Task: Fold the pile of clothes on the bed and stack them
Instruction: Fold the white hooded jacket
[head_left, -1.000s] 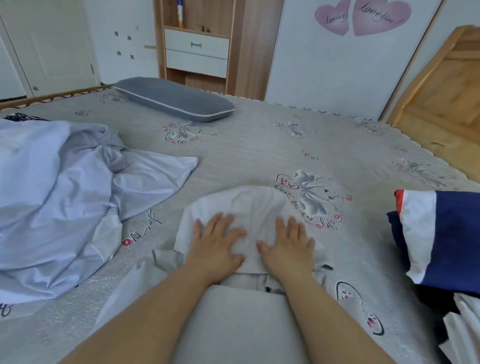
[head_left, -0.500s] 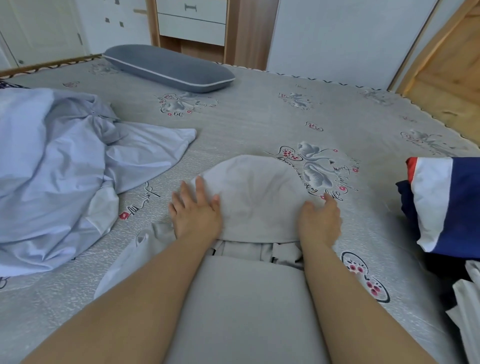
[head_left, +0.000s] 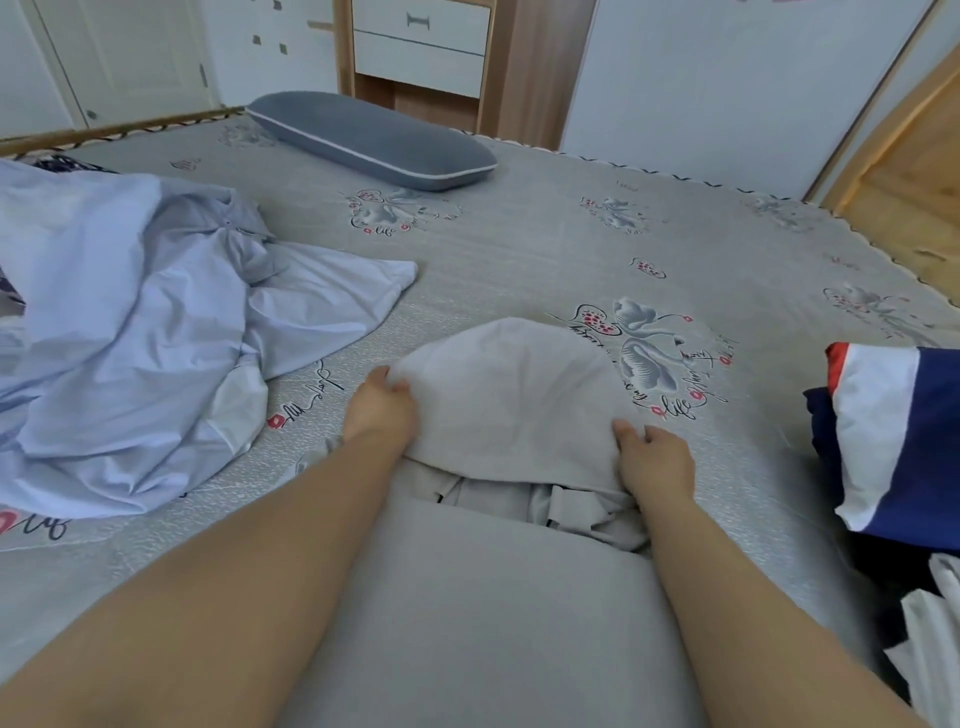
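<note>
My hands have moved apart from the middle: my left hand (head_left: 382, 410) now grips the left edge of the rounded pale grey cloth hood (head_left: 511, 400), my right hand (head_left: 655, 460) pinches its right edge. It lies flat on the grey printed bed (head_left: 545, 249), so I judge it ready to fold down.

Soft, even daylight fills the view, casting only faint shadows. Around the grey pillow (head_left: 371, 139) lines bow from wide-angle distortion; nearer than it, detail looks slightly smeared, without glare.
</note>
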